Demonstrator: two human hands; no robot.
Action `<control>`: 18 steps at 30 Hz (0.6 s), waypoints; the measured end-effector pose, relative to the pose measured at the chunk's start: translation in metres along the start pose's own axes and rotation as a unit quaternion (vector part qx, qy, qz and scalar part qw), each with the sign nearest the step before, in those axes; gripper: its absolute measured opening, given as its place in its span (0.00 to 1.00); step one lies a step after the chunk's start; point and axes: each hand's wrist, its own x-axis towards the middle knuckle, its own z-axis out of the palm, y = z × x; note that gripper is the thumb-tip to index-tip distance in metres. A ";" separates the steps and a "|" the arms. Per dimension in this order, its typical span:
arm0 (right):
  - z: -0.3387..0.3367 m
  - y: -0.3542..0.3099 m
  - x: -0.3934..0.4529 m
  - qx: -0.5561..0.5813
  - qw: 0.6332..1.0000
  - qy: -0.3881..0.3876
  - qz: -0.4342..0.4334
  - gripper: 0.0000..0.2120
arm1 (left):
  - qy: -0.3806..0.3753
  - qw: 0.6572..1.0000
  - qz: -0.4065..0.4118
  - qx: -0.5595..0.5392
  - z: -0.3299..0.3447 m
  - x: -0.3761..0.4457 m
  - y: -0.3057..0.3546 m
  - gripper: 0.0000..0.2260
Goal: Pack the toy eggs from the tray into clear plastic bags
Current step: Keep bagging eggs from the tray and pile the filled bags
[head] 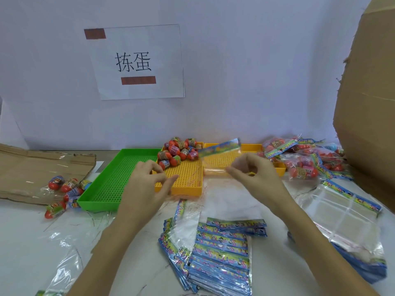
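Eggs (180, 151) sit heaped in the far-left corner of the middle yellow tray (188, 184): small red-orange capsules, each banded with a printed wrapper, some showing green or blue ends. The heap is too tangled to count exactly, though over 12 show. 3 perforated trays lie side by side on the bench (32, 227): a green tray (100, 191) on the left with nothing visible in it, the yellow one with the eggs, and a second yellow tray (252, 147) on the right, partly hidden by the hands and a bag.

The left hand's (149, 174) grip is loose, fingers half curled over the yellow tray's near-left corner, holding nothing I can make out. The right hand (252, 174) pinches a clear bag (215, 165) between thumb and fingertips; the bag's blue-green printed header (220, 147) tilts up over the trays.

About 6 loose eggs (64, 189) lie on the bench left of the green tray, beside flattened cardboard (42, 167). Filled bags (303, 159) pile up at the far right, next to a big carton (367, 103). A stack of empty bags (220, 257) with the same header fans out near the person, and another stack (350, 223) lies to the right. A paper sign (139, 60) with 2 characters hangs on the wall.
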 end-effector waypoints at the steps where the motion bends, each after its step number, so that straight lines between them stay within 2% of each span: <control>1: -0.002 0.001 0.001 0.019 0.999 0.030 0.002 0.08 | 0.005 1.000 0.011 0.015 0.001 0.000 0.001 0.07; 3: -0.003 0.003 0.002 0.055 0.996 0.062 0.019 0.07 | -0.018 1.000 0.015 0.019 0.004 -0.002 0.004 0.17; 4: -0.003 0.004 0.002 0.076 0.994 0.066 0.030 0.07 | -0.018 0.999 0.025 0.013 0.006 -0.001 0.004 0.16; 5: -0.003 0.003 0.001 0.096 0.992 0.068 0.039 0.07 | -0.009 0.999 0.041 0.001 0.007 -0.001 0.005 0.12; 7: -0.001 0.000 0.000 0.117 0.989 0.070 0.051 0.06 | -0.005 0.999 0.045 -0.008 0.007 -0.003 0.008 0.12; 8: 0.001 -0.002 -0.001 0.122 0.989 0.066 0.054 0.06 | -0.003 0.999 0.047 -0.019 0.006 -0.003 0.010 0.07; 9: 0.003 -0.004 -0.002 0.129 0.988 0.057 0.056 0.06 | -0.013 0.998 0.046 -0.037 0.005 -0.002 0.011 0.07; 10: 0.006 -0.007 -0.003 0.138 0.988 0.045 0.056 0.06 | -0.037 0.997 0.039 -0.053 0.004 -0.003 0.014 0.17; 11: 0.009 -0.009 -0.005 0.147 0.987 0.030 0.057 0.06 | -0.058 0.993 0.031 -0.097 0.005 -0.003 0.014 0.21; 13: 0.016 -0.013 -0.009 0.162 0.985 -0.016 0.063 0.06 | -0.079 0.979 -0.021 -0.189 0.004 -0.002 0.018 0.19; 16: 0.028 -0.020 -0.015 0.205 0.973 -0.084 0.067 0.08 | -0.088 0.959 -0.078 -0.258 0.003 -0.001 0.024 0.20; 18: 0.031 -0.023 -0.017 0.237 0.963 -0.111 0.070 0.10 | -0.117 0.924 -0.112 -0.346 0.006 -0.002 0.027 0.19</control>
